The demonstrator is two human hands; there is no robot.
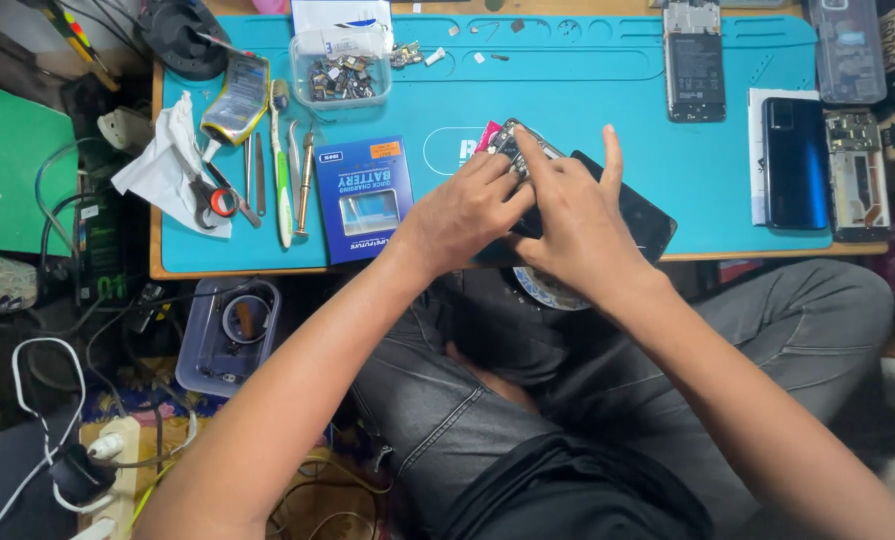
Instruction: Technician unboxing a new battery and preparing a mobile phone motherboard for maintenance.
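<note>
We've got both hands on the opened phone (528,160) at the near edge of the teal mat (588,90), left hand (463,215) pinching its upper end, right hand (578,225) pressing down with fingers spread, blue battery box (365,197) just left.

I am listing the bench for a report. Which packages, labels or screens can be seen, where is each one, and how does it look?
Blue box: left of the hands, flat, rectangular, clear window, orange label.
Pouch: upper left by the tools, yellow and silver, crumpled.
Clear tub: top centre, full of small metal parts.
Blue phone: right side, glossy back up.
Mat: teal, white oval logo partly hidden.
Open phone: under both hands, screen not visible.
</note>
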